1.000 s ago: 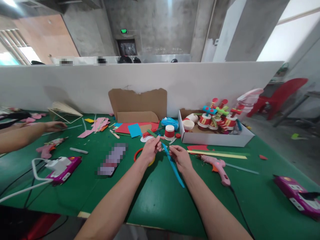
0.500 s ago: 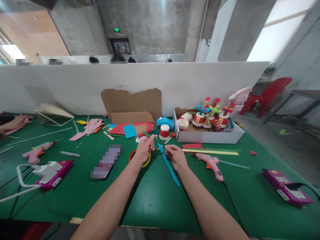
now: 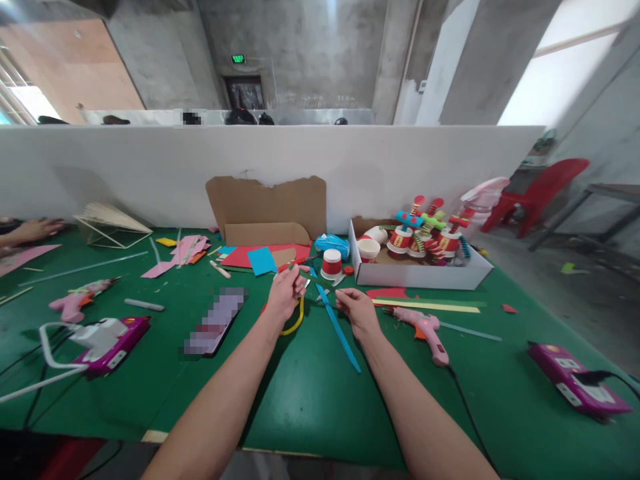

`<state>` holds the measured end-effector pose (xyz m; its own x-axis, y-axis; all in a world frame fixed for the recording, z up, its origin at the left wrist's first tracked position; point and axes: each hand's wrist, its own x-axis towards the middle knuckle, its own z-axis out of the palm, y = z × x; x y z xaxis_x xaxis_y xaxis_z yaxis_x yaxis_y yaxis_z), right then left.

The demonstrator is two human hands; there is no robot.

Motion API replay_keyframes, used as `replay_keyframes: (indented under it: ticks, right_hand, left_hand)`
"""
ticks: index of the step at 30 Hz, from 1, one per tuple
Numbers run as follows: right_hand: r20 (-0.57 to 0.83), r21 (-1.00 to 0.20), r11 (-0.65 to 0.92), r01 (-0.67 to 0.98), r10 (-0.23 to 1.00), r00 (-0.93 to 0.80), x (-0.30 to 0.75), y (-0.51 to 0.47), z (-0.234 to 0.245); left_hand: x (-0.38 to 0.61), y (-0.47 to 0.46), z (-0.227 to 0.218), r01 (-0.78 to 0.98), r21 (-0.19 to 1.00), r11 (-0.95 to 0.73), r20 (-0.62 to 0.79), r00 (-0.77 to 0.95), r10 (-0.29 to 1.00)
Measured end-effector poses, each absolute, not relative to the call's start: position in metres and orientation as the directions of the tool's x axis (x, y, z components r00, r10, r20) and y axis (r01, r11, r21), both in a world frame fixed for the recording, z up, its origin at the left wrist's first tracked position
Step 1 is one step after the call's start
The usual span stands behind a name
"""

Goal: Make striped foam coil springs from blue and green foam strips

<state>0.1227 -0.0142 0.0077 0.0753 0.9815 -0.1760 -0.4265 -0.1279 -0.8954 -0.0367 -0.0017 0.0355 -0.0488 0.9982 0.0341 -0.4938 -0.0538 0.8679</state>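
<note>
A green paper strip (image 3: 320, 281) is stretched between my two hands. Its left end is pinched in the fingers of my left hand (image 3: 286, 292), and my right hand (image 3: 358, 311) pinches the other end. A blue paper strip (image 3: 341, 333) crosses the green one and slants down towards me; whether the two are joined, I cannot tell. Partly behind my left hand lies a pair of scissors or a tool with red handles, mostly hidden. A yellow and red ring (image 3: 299, 319), perhaps a tape roll, is beside my left wrist. Just beyond my hands stands a red and white paper cup (image 3: 331, 265), upside down.
A white box (image 3: 423, 275) at the right holds several cup figures (image 3: 401, 239). A pink glue gun (image 3: 425, 330) and pale strips lie right of my hand. Left are a phone (image 3: 217, 323), a power strip (image 3: 117, 350) and another glue gun (image 3: 75, 303). Another person's hand (image 3: 37, 230) is far left.
My hands have drawn slightly apart, and more of the green strip shows between them. The other person's hand at the far left has shifted up.
</note>
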Motion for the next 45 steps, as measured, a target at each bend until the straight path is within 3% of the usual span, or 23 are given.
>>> replay_keyframes:
  ticks: [5,12,15,20,23,37,45]
  right_hand:
    - [-0.208,-0.887,-0.155,-0.434,0.975,0.077,0.127,-0.012,0.007]
    - [-0.297,-0.803,-0.205,-0.559,0.952,0.079,0.142,-0.005,0.014]
    - [-0.294,-0.764,-0.225,-0.605,0.956,0.016,0.141,-0.008,0.018]
    - [-0.244,-0.768,-0.231,-0.598,0.968,-0.061,0.126,-0.017,0.018]
    - [-0.204,-0.794,-0.221,-0.566,0.974,-0.093,0.118,-0.02,0.014]
    - [-0.225,-0.855,-0.225,-0.467,0.973,-0.057,0.128,-0.013,0.008]
    - [-0.37,-0.78,-0.398,-0.482,0.916,-0.158,0.135,-0.015,0.021]
  left_hand:
    - [-0.046,0.002,0.04,-0.507,0.859,-0.07,0.002,-0.133,0.991]
    - [-0.072,0.011,0.039,-0.44,0.863,-0.248,0.078,-0.369,0.926]
    - [-0.062,0.007,0.04,-0.402,0.904,-0.146,0.046,-0.248,0.968]
    - [-0.021,-0.012,0.038,-0.182,0.983,0.038,-0.004,0.179,0.984]
    - [-0.005,-0.021,0.036,-0.073,0.995,0.07,-0.053,0.21,0.976]
    - [-0.04,-0.002,0.038,-0.506,0.861,0.045,-0.01,0.072,0.997]
    - [-0.054,0.002,0.04,-0.49,0.872,-0.01,0.019,0.014,1.0]
